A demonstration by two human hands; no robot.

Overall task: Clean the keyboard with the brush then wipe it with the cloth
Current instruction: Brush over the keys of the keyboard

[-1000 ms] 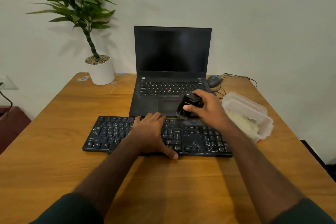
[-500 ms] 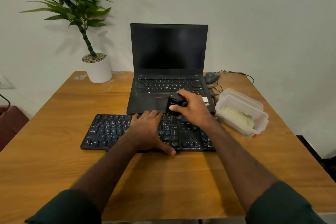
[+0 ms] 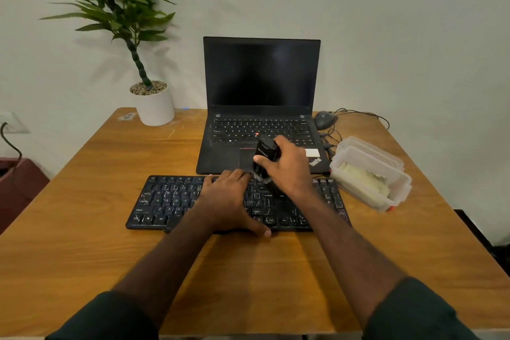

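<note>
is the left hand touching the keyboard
Touching. The head view shows the left hand lying flat on the keyboard, fingers spread over the keys and thumb at its front edge, with no gap visible.

laptop (image 3: 261,107), potted plant (image 3: 153,102), mouse (image 3: 323,119), wooden table (image 3: 82,229)

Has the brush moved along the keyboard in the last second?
Yes. The brush in the right hand moved leftward along the keyboard, closer to the resting left hand.
</note>
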